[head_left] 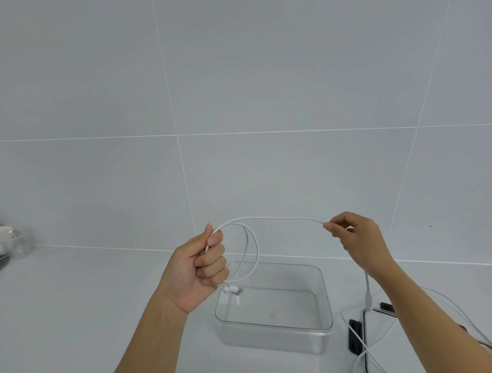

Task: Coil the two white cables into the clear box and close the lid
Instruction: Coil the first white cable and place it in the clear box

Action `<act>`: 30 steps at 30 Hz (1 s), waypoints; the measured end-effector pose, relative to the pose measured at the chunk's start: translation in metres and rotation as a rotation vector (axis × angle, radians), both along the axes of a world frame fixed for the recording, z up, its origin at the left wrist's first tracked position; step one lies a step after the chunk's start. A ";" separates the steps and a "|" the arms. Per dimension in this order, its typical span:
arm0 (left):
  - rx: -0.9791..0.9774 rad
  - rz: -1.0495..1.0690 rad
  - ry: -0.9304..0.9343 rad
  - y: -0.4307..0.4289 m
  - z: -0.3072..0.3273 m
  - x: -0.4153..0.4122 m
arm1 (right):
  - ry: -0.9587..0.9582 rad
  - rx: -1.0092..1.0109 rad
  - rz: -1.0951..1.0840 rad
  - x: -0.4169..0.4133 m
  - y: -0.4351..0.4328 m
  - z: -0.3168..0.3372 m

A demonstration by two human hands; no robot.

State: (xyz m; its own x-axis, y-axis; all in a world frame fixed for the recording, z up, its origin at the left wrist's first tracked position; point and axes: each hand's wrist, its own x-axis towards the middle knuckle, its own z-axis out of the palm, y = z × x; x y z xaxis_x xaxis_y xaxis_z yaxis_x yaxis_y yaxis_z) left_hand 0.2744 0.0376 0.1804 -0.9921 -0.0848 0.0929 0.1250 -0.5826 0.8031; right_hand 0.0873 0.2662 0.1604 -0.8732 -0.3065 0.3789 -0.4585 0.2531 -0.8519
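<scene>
My left hand [199, 268] is closed around a coil of white cable [253, 248], held in the air above the left end of the clear box [327, 290]. A USB plug hangs below that fist. The same cable runs right in an arc to my right hand [357, 242], which pinches it between thumb and fingertips. From there it drops to the counter. The box stands open and holds nothing. Its lid [365, 339], with black clips, lies flat to the right under my right forearm. More white cable [386, 332] lies looped over the lid; I cannot tell which cable it belongs to.
The white counter meets a grey tiled wall just behind the box. At the far left edge sits a clear container with white and dark items [2, 243]. Bare counter stretches left of the box.
</scene>
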 end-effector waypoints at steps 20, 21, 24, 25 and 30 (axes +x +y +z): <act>0.126 0.228 -0.057 -0.005 -0.007 -0.001 | 0.700 1.124 0.398 0.051 -0.032 -0.034; 0.123 0.243 -0.064 -0.006 -0.009 -0.002 | 0.700 1.139 0.444 0.057 -0.034 -0.032; 0.088 0.277 -0.100 -0.006 -0.014 -0.004 | 0.702 1.143 0.552 0.076 -0.040 -0.025; 0.070 0.282 -0.112 -0.005 -0.016 -0.004 | 0.695 1.125 0.582 0.082 -0.041 -0.021; -0.080 0.272 -0.160 0.002 -0.023 -0.005 | 0.678 0.964 0.699 0.104 -0.046 0.001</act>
State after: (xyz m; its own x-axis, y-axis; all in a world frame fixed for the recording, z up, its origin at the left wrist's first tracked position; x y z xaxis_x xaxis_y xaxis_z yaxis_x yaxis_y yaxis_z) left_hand 0.2696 0.0401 0.1575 -0.9366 -0.3476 -0.0452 0.1361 -0.4793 0.8670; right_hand 0.1916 0.2207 0.1612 -0.1595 -0.9858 0.0530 -0.9869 0.1580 -0.0311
